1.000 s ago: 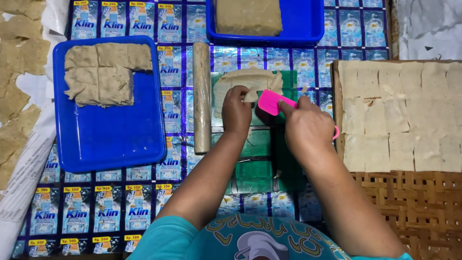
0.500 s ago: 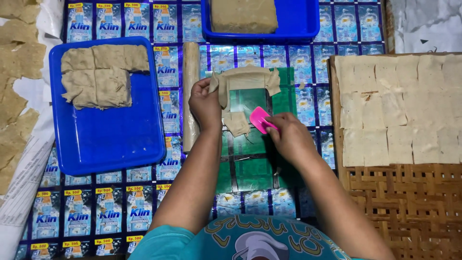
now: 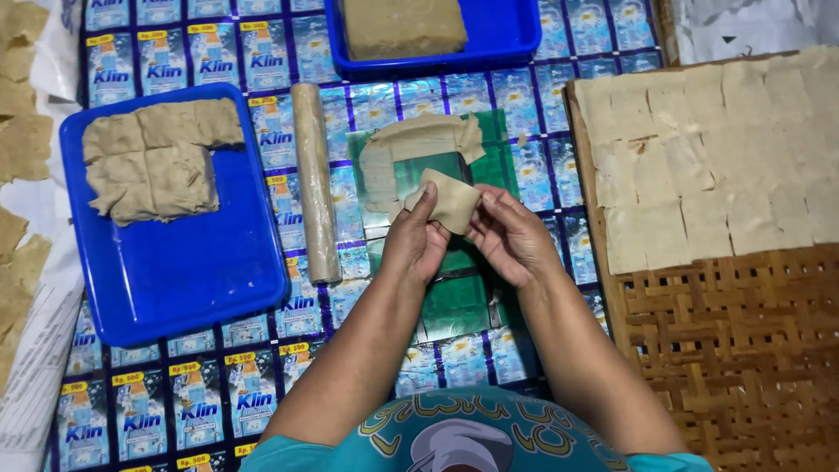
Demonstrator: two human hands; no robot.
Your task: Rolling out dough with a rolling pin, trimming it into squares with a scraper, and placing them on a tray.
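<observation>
Head view, looking straight down on a floor mat made of printed blue sachet wrappers. Two hands meet near the mat's middle. Left hand and right hand share one small square of tan dough, each pinching an edge between thumb and fingertips with the other fingers loosely curled; the square is lifted slightly off the surface. Just beyond it, toward the far edge of the mat, lies one dough frame, a flat sheet with its centre cut out, resting on one green cutting board that also runs beneath the hands.

One wooden rolling pin lies lengthwise just left of the board, touching neither hand. Two blue trays are present. The near blue tray, at the mat's left side, carries one patch of cut dough in its far half, scored into about six pieces. The far blue tray, at the mat's far edge, holds one thick block of dough.

One woven bamboo mat occupies the right edge; its far half is covered by dough squares laid edge to edge in roughly four rows, too closely packed to count exactly. Several loose dough pieces lie on white paper along the left edge.
</observation>
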